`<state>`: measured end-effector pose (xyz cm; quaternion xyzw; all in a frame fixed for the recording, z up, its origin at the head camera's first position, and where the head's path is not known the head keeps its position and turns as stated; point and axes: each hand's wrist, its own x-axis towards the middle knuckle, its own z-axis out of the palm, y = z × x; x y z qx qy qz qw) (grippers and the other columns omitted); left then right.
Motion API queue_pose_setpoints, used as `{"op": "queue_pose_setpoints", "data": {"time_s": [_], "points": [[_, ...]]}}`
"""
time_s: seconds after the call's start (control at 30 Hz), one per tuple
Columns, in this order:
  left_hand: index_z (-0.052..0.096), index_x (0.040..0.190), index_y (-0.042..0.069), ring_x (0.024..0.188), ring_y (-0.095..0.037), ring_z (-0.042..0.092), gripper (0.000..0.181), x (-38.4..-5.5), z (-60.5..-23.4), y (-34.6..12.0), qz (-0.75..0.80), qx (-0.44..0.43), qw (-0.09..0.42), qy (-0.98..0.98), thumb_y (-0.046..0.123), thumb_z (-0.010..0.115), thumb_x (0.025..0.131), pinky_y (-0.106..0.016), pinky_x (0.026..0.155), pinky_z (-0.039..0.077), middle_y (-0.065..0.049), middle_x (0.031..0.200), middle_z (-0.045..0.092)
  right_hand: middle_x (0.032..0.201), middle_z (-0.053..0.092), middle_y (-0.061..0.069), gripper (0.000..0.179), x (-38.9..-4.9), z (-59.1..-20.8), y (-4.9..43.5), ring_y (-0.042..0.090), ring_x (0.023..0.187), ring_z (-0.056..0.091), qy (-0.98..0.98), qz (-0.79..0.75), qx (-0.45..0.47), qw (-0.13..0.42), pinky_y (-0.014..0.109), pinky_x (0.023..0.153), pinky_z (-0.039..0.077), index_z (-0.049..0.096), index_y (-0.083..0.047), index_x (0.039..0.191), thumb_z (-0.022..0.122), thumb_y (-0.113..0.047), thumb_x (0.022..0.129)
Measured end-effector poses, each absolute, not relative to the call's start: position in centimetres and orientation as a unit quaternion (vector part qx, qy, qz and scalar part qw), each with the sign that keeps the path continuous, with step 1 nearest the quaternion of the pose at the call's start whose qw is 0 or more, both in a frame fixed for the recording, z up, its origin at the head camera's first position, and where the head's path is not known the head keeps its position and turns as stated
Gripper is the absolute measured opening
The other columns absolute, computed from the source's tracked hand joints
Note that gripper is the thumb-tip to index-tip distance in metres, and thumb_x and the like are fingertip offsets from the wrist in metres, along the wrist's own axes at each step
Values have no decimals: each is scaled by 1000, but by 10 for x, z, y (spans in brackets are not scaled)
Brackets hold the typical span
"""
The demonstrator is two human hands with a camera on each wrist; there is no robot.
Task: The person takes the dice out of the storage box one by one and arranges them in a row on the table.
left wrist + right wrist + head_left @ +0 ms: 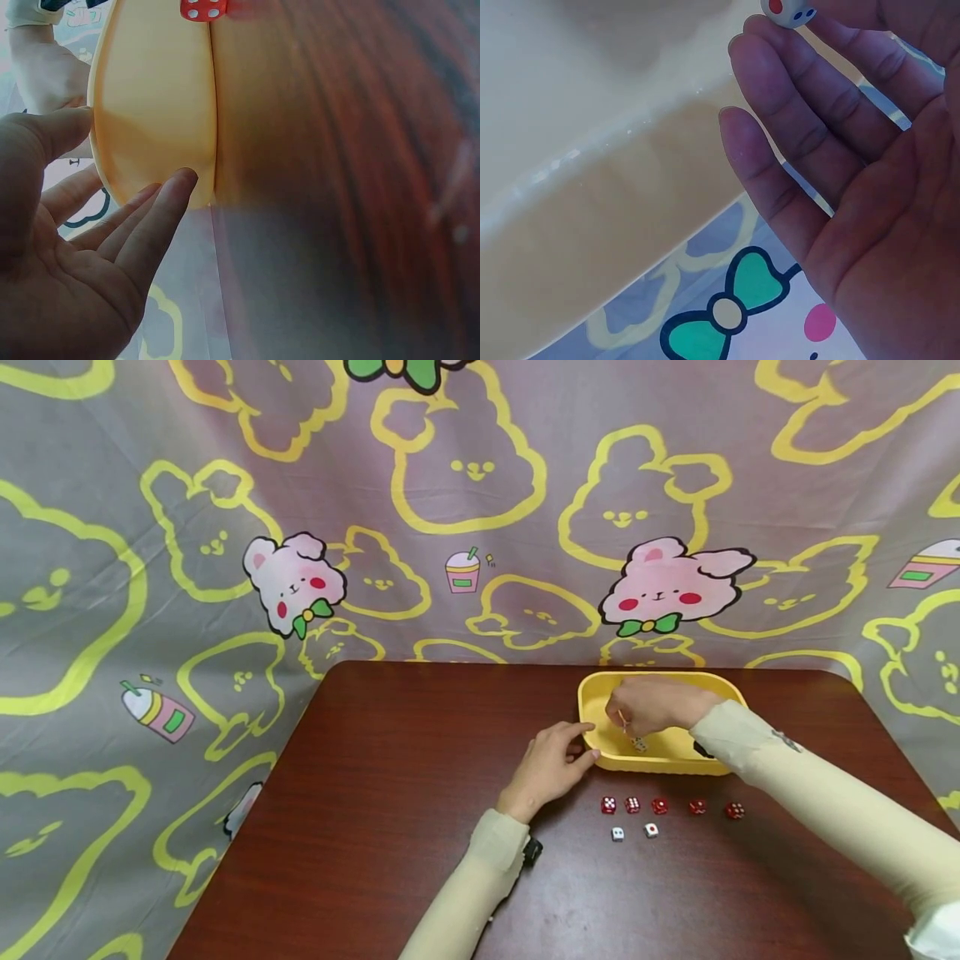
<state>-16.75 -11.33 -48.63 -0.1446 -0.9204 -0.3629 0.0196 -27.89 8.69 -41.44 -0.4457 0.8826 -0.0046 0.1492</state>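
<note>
Over the inside of a yellow plastic tray [660, 766], my right hand [651, 703] pinches a white die [789, 11] with red and blue pips, its other fingers slightly bent in the right wrist view. Below that hand, small white dice [639, 744] lie on the tray floor; their number is unclear. My left hand [550, 766] rests against the tray's left end, fingers spread and loosely extended. In the left wrist view its thumb touches the rim and its fingertips lie along the outer wall [161, 90].
In front of the tray, several red dice [633, 805] form a row on the dark wooden table [420, 777]. Two white dice [651, 830] sit nearer, below the row's left part. A patterned cloth [480, 610] hangs behind the table and at its left.
</note>
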Motion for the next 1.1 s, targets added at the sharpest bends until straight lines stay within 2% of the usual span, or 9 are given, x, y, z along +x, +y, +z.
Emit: {"op": "queue_pose_setpoints", "data": {"time_s": [0.47, 0.8, 0.93, 1.1], "points": [[63, 144, 19, 105, -9, 73, 45, -168, -487, -113, -356, -146, 25, -923, 33, 69, 101, -15, 88, 56, -2, 135, 69, 65, 57, -10, 24, -262, -404, 91, 9, 59, 48, 882, -36, -452, 127, 25, 54, 40, 68, -21, 72, 72, 2, 76], [63, 144, 19, 107, -11, 74, 45, -169, -488, -113, -358, -149, 25, -922, 33, 69, 101, -15, 88, 56, -3, 135, 69, 63, 57, -14, 27, -246, -395, 94, 7, 60, 48, 882, -34, -460, 98, 24, 56, 42, 63, -24, 68, 74, -1, 77], [63, 143, 19, 106, -13, 74, 45, -170, -489, -113, -357, -152, 29, -921, 33, 69, 101, -15, 88, 57, -3, 135, 69, 63, 56, -12, 24, -239, -390, 95, 7, 59, 48, 880, -37, -465, 92, 24, 55, 42, 66, -22, 71, 74, -1, 79], [64, 143, 19, 105, -13, 74, 45, -170, -489, -113, -354, -153, 32, -922, 33, 69, 101, -15, 87, 56, -2, 133, 70, 68, 62, -13, 18, -230, -385, 98, 6, 61, 51, 878, -33, -470, 86, 24, 58, 47, 72, -20, 77, 77, -4, 80]]}}
